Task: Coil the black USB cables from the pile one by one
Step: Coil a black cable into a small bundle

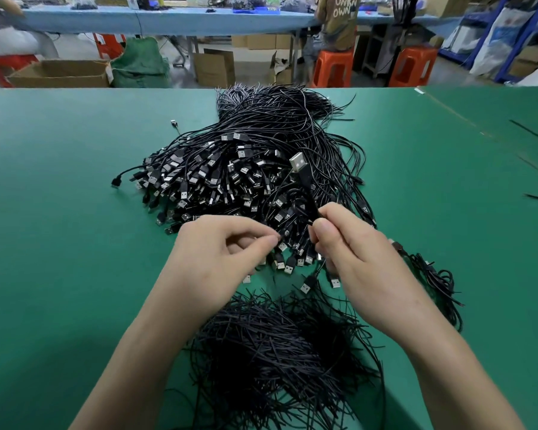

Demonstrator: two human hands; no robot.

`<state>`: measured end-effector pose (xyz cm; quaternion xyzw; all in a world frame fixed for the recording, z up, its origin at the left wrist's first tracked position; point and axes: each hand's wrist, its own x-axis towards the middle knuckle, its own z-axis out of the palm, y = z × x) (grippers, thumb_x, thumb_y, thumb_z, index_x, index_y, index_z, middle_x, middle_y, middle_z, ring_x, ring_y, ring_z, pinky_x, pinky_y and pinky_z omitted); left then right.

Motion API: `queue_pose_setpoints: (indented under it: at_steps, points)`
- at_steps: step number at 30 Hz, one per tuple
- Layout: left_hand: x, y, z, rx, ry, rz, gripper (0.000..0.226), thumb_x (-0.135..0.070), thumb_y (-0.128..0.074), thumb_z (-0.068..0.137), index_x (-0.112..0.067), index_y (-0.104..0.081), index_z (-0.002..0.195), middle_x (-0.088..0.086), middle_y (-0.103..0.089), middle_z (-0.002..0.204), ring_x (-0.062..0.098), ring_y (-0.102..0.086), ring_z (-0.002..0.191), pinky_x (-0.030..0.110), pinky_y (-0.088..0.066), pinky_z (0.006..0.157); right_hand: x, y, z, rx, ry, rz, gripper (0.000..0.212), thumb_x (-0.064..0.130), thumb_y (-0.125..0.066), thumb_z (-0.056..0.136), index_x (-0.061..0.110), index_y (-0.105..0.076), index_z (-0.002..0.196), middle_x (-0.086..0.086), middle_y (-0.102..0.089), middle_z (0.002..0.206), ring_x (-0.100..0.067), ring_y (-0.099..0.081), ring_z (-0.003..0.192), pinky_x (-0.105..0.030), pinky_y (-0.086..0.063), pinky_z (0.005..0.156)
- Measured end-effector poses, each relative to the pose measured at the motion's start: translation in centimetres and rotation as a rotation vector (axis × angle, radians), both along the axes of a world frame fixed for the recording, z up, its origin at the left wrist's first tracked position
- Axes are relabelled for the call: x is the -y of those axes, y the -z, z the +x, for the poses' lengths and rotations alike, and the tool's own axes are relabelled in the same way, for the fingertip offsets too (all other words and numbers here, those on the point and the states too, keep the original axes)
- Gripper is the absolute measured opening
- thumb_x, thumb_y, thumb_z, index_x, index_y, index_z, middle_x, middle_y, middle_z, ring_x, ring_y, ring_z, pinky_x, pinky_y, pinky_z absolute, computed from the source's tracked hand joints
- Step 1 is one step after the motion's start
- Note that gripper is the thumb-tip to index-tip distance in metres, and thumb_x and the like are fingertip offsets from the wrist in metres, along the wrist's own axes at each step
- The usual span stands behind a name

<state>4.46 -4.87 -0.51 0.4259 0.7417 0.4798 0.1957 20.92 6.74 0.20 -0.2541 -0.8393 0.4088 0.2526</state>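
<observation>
Starting one cable (305, 180): right hand (364, 262) grip pinches it below the plug, held up over the pile (255, 169). Left hand (218, 256) grip pinched together beside it; on what, cannot tell. Few coils (435, 283) right of pile. Looks like nearly all left.

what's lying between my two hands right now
Head view: USB plugs at the near edge of the cable pile lie between the left hand and right hand, which pinches one cable.

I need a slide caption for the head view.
Right hand holds one USB cable, plug upward, over the pile; left hand pinches beside it.
</observation>
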Motion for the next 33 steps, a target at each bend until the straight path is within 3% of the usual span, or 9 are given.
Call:
queue_pose_setpoints:
  at_steps: [4,9,15,22,26,29,33]
  points:
    - [-0.6,0.0,0.8,0.221,-0.03,0.148,0.005,-0.023,-0.077,0.091,-0.027,-0.078,0.094,0.001,-0.076,0.073,0.008,-0.069,0.062,0.019,-0.054,0.056,1.3,0.1,-0.8,-0.013,-0.056,-0.052,0.027,0.04,-0.039,0.107,0.026,-0.048,0.086,-0.002,-0.051,0.072,-0.023,-0.046,0.065,-0.045,-0.045,0.062]
    - [-1.2,0.6,1.3,0.427,-0.044,0.231,0.008,-0.023,-0.074,0.094,-0.017,-0.079,0.092,0.002,-0.075,0.072,0.005,-0.06,0.058,0.015,-0.041,0.046,1.9,0.4,-1.2,-0.062,-0.082,-0.074,0.03,0.036,-0.04,0.108,0.037,-0.045,0.078,0.014,-0.048,0.065,-0.004,-0.037,0.058,-0.022,-0.033,0.052]
    - [-1.7,1.0,1.9,0.588,0.044,0.268,0.023,-0.018,-0.064,0.1,-0.01,-0.078,0.084,0.003,-0.066,0.069,0.005,-0.054,0.056,0.015,-0.043,0.05,1.9,0.5,-1.4,-0.068,-0.037,-0.059,0.029,0.032,-0.041,0.108,0.031,-0.048,0.08,0.017,-0.053,0.065,-0.004,-0.041,0.056,-0.019,-0.033,0.053]
    - [-1.9,1.0,2.0,0.967,0.233,0.317,0.027,-0.017,-0.064,0.089,-0.003,-0.079,0.106,0.003,-0.072,0.085,0.006,-0.065,0.071,0.018,-0.053,0.062,1.4,0.7,-1.3,-0.072,0.072,-0.046,0.032,0.035,-0.04,0.107,0.029,-0.042,0.075,0.014,-0.05,0.061,-0.005,-0.04,0.055,-0.03,-0.038,0.053]
    - [-1.8,1.4,1.7,0.884,0.284,0.298,0.027,-0.02,-0.067,0.09,-0.016,-0.081,0.112,0.001,-0.075,0.094,0.004,-0.066,0.081,0.019,-0.054,0.067,0.8,0.7,-1.1,-0.109,0.071,-0.085,0.033,0.035,-0.042,0.106,0.023,-0.044,0.075,0.01,-0.046,0.06,-0.005,-0.036,0.054,-0.029,-0.032,0.053]
    - [-1.8,1.7,1.7,0.733,0.24,0.292,0.034,-0.034,-0.077,0.081,-0.023,-0.081,0.113,-0.001,-0.078,0.099,0.004,-0.067,0.088,0.016,-0.053,0.07,0.5,0.7,-0.9,-0.122,0.028,-0.123,0.034,0.032,-0.044,0.107,0.026,-0.048,0.074,0.009,-0.047,0.062,-0.006,-0.038,0.056,-0.033,-0.033,0.056]
    - [-2.0,1.9,2.0,0.609,0.168,0.357,0.033,-0.036,-0.081,0.078,-0.022,-0.082,0.108,0.006,-0.079,0.111,0.017,-0.073,0.107,0.026,-0.057,0.094,0.9,0.5,-1.0,-0.144,0.009,-0.134,0.033,0.035,-0.044,0.107,0.024,-0.051,0.077,0.008,-0.051,0.063,-0.008,-0.041,0.057,-0.043,-0.04,0.057]
